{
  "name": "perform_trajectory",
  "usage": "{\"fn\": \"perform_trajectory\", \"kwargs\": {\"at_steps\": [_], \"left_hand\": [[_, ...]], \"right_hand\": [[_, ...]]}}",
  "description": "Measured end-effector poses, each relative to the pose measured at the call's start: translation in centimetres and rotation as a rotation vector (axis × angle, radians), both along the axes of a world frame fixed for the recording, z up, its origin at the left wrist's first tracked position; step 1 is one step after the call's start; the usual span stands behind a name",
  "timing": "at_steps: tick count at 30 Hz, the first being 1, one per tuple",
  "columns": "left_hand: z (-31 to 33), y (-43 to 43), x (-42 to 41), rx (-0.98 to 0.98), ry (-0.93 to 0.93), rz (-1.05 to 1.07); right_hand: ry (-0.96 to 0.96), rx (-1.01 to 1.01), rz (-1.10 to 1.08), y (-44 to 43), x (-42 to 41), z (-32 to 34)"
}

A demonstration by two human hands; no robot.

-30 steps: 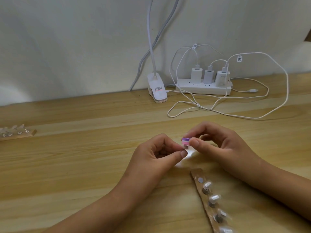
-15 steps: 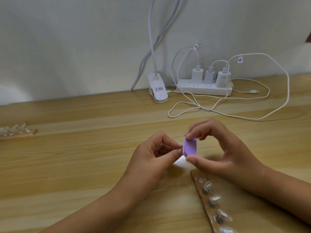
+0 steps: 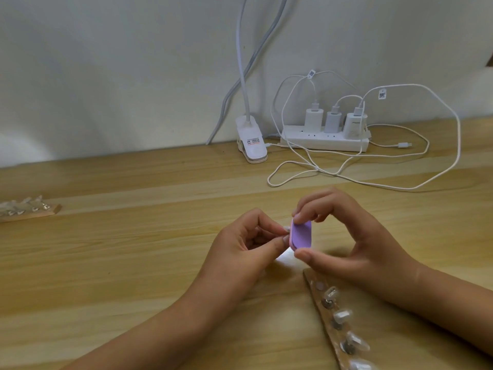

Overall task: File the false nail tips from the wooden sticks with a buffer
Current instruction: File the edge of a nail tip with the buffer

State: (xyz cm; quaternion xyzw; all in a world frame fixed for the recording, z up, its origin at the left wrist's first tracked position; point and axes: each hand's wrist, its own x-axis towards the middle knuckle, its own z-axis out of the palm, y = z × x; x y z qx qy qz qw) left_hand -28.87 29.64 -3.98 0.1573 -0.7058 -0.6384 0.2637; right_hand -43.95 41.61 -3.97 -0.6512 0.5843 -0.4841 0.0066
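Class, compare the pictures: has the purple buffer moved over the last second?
Yes. The purple buffer, pinched in the right hand, has turned from edge-on to face-on, its lower end now nearer the wooden stick below it.

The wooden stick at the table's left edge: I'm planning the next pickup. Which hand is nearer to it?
Left. The left hand, pinching a nail tip, is well to the right of the stick; the right hand, holding the buffer, is farther right still.
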Motion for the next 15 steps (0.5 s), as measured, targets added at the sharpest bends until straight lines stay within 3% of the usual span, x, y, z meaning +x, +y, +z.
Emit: {"fn": "perform_trajectory", "kwargs": {"at_steps": [3,7,15], "left_hand": [[0.11,-0.05,0.01,0.012,-0.003,0.015],[0.12,-0.06,0.01,0.004,-0.004,0.013],[0.18,0.06,0.13,-0.034,-0.048,0.024]], "right_hand": [[-0.074,0.018,-0.041,-0.04,-0.06,0.04],[-0.032,0.011,0.002,0.03,-0.01,-0.11],[-0.195,0.087,0.010,0.04,-0.15,-0.10]]}}
